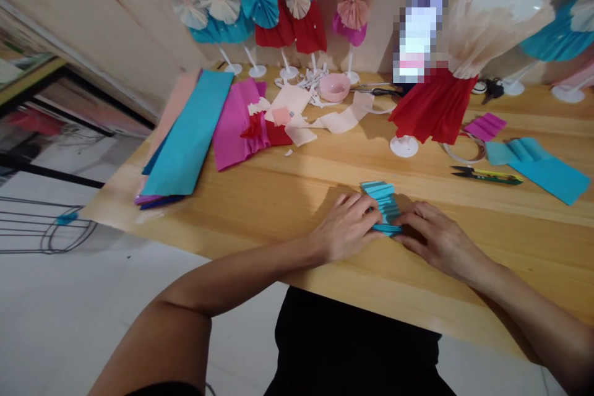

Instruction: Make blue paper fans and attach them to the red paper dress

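Here, both hands [346, 229] [436, 238], curled nearly closed, pinch pleated blue paper [384, 197] (one each side).

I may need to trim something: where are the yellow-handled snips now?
In the head view, the snips lie right of centre on the wooden table, beyond the right hand and just left of the blue sheet.

Clothing: one garment [352, 346], plain black, matt, with slightly rippled side edges; shirt or trousers, impossible to tell. One short sleeve [162, 390] at left, black, with only a curved hem in sight. Left arm [185, 312]: bare from the hem down. Right arm [520, 303]: bare forearm. Left hand [350, 226] and right hand [439, 238]: bare, slim-fingered, narrow at the wrist.
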A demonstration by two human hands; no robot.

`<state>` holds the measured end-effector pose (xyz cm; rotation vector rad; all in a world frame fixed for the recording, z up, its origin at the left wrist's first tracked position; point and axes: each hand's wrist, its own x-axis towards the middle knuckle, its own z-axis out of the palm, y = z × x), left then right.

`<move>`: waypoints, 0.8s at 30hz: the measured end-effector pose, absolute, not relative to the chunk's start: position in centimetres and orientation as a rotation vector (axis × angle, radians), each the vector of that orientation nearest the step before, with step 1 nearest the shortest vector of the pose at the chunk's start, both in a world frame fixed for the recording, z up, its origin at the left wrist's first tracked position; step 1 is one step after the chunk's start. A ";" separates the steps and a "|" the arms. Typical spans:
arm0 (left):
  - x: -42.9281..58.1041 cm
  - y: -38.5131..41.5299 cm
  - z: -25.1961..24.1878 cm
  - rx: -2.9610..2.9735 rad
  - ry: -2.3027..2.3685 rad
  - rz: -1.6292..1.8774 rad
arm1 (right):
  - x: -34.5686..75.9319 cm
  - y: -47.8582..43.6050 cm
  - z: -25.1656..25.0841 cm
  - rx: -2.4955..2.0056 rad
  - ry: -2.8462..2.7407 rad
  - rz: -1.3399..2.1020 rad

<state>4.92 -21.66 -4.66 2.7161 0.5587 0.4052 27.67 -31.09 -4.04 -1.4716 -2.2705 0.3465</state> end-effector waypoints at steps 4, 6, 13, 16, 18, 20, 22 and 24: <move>4.9 -21.4 -4.6 2.723 0.524 0.411 | 27.6 -31.1 -4.0 -1.436 -2.288 0.339; 4.9 -21.3 -4.6 2.722 0.513 0.406 | 27.5 -31.1 -4.0 -1.436 -2.291 0.329; 4.9 -21.5 -4.5 2.701 0.517 0.406 | 27.5 -31.1 -4.2 -1.400 -2.281 0.323; 4.9 -21.4 -4.3 2.672 0.539 0.403 | 27.4 -31.1 -4.1 -1.411 -2.271 0.338; 4.9 -21.3 -4.1 2.648 0.556 0.403 | 27.3 -31.2 -4.1 -1.422 -2.263 0.342; 4.8 -21.3 -4.1 2.630 0.565 0.401 | 27.3 -31.1 -4.1 -1.428 -2.259 0.338; 4.9 -21.3 -4.1 2.624 0.562 0.402 | 27.3 -31.1 -4.2 -1.431 -2.264 0.331; 4.9 -21.4 -4.2 2.618 0.559 0.415 | 27.4 -31.1 -4.2 -1.437 -2.271 0.327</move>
